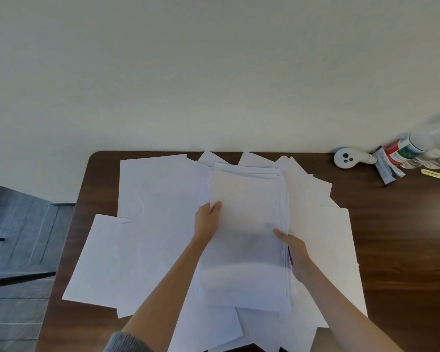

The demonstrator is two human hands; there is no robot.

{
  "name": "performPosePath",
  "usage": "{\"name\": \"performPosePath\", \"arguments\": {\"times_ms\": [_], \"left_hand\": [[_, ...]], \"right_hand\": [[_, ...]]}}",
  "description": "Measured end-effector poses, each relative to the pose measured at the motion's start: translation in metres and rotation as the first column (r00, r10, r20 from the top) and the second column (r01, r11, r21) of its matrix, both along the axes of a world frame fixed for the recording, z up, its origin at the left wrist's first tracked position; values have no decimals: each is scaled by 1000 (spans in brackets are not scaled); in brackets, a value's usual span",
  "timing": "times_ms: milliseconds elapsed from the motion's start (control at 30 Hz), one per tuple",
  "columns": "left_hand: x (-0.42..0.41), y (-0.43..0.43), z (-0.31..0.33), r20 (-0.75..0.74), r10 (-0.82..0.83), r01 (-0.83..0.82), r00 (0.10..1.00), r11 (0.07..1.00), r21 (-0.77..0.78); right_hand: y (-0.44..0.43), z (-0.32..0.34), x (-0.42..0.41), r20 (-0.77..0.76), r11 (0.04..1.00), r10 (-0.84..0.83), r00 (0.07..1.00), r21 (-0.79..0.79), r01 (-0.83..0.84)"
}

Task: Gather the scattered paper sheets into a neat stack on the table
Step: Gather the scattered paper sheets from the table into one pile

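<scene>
Grey sleeve [127, 342] at the bottom edge, two bare forearms reach over a dark brown table [396, 237] toward a partly squared stack of white paper [244, 224] at its centre. The left hand [207, 222] grips the stack's left edge, thumb on top; the right hand [296, 252] holds the right edge the same way, fingers curled beneath. Whether the stack is lifted or rests on the papers below cannot be told. Loose sheets [148, 224] fan out beneath and around it, overlapping at angles, reaching the wall side and the near edge. At the far right corner, well apart from the paper, stand clear plastic bottles [427, 146], beside a round white device [344, 158], dark sachets [386, 166] and a yellow clip-like object [438, 175]. Grey flooring [15, 237] shows at left.
</scene>
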State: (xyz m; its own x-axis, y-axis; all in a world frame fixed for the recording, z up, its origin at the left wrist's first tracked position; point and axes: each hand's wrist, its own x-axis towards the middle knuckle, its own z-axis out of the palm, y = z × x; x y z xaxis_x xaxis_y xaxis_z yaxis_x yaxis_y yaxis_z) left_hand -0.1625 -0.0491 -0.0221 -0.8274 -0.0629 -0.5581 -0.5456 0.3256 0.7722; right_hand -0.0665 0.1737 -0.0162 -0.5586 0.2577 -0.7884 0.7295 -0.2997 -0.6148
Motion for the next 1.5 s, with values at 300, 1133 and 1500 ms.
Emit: {"name": "performPosePath", "arguments": {"times_ms": [300,1133,1500], "left_hand": [[13,-15,18,-77,134,-129,988,989,68],[155,-120,25,269,429,-228,862,803,-550],[166,-127,19,48,440,-422,897,881,-214]], "right_hand": [[-10,10,-3,-58,989,16,998,148,-7],[-32,38,48,-28,995,51,998,87,-49],[-36,40,52,-59,996,64,996,70,-60]]}}
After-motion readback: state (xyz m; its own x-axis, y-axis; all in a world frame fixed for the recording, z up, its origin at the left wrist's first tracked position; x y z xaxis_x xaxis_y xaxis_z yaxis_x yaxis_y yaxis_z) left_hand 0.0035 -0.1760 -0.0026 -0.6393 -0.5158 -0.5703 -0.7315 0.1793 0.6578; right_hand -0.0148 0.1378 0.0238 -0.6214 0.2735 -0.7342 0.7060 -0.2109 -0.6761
